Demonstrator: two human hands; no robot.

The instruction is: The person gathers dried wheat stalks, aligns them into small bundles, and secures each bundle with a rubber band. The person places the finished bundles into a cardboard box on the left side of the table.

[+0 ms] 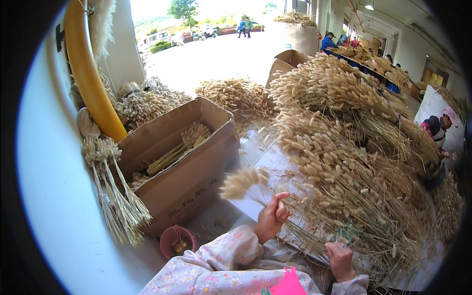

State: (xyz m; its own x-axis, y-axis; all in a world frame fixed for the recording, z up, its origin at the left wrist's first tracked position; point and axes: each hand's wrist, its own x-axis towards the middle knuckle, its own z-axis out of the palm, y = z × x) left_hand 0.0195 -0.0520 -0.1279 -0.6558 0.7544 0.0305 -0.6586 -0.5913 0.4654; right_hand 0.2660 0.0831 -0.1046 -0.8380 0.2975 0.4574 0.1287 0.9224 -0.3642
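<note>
A small bunch of dried bunny-tail grass, with fluffy cream heads fanned to the left, is in my left hand. The fingers of that hand wrap round the stems just below the heads. Toward the lower right, my right hand is closed at the lower ends of the same stems; its fingertips are partly hidden. Beside both hands, a large heap of loose bunny-tail grass covers the white worktable, its stems reaching near my right hand.
Left of the hands stands an open cardboard box with grass bundles inside. A pink bucket is below it. Tied bundles hang by the wall near a yellow pipe. A co-worker in a pink cap is at the far right.
</note>
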